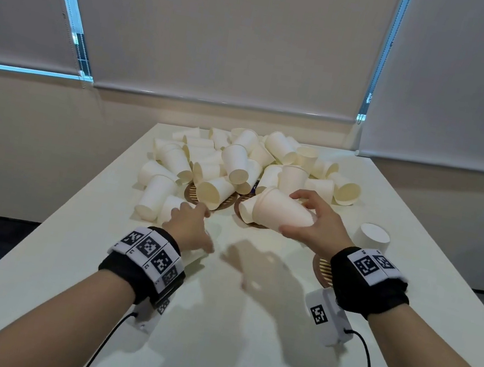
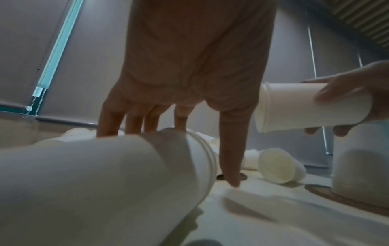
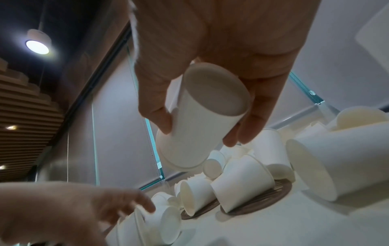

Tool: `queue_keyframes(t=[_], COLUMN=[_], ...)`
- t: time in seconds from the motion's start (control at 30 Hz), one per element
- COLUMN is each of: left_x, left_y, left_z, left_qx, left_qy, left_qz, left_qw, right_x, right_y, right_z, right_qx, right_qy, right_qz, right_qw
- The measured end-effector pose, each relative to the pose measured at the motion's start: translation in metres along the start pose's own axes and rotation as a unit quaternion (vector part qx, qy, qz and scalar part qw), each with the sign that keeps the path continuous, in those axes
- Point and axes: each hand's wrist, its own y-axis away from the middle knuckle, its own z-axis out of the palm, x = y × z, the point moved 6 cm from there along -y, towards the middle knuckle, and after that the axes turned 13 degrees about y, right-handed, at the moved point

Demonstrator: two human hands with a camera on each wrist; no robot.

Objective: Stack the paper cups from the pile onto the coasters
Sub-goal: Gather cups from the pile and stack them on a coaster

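A heap of white paper cups (image 1: 237, 163) lies tumbled across the far middle of the table. Two brown slatted coasters (image 1: 192, 196) (image 1: 254, 225) sit at its near edge, each with a cup lying on it. My right hand (image 1: 293, 213) grips one cup (image 1: 274, 210) on its side, in the air above the right coaster; its base faces the wrist camera (image 3: 216, 93). My left hand (image 1: 199, 227) reaches with straight fingers (image 2: 136, 121) over a fallen cup (image 2: 94, 183) at the heap's left front, thumb down beside its rim.
A third coaster (image 1: 323, 269) shows partly under my right wrist. One cup (image 1: 373, 237) stands upside down alone at the right. The pale table (image 1: 210, 337) runs bare toward me, with its edges close on the left and right. Blinds and a wall stand behind.
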Motion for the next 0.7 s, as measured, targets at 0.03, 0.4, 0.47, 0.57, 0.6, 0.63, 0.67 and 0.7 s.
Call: queue_keyframes(t=[0.03, 0.4, 0.47, 0.57, 0.6, 0.63, 0.67, 0.7], left_x=[-0.006, -0.036, -0.039, -0.03, -0.024, -0.016, -0.009, -0.001], left_y=[0.002, -0.005, -0.011, -0.008, -0.005, -0.001, 0.002, 0.005], left_z=[0.004, -0.005, -0.001, 0.007, 0.01, 0.014, 0.018, 0.023], left_qx=[-0.02, 0.127, 0.108, 0.074, 0.057, 0.035, 0.006, -0.031], left_qy=[-0.011, 0.364, 0.49, 0.601, 0.625, 0.636, 0.631, 0.612], left_qz=[-0.016, -0.074, -0.103, -0.115, -0.116, -0.118, -0.119, -0.113], left_qw=[1.0, 0.92, 0.859, 0.788, 0.77, 0.762, 0.767, 0.782], right_x=[0.002, 0.009, 0.004, -0.003, -0.005, -0.007, -0.009, -0.011], right_y=[0.001, 0.013, 0.014, 0.013, 0.012, 0.011, 0.011, 0.01], right_z=[0.002, 0.028, 0.031, 0.039, 0.042, 0.044, 0.046, 0.047], right_qx=[-0.006, -0.073, -0.076, -0.06, -0.052, -0.045, -0.038, -0.031], right_qy=[-0.005, -0.024, 0.004, 0.041, 0.054, 0.063, 0.068, 0.071], right_qz=[0.001, -0.003, -0.021, -0.041, -0.047, -0.051, -0.055, -0.059], right_qw=[1.0, 0.997, 0.997, 0.997, 0.996, 0.996, 0.995, 0.995])
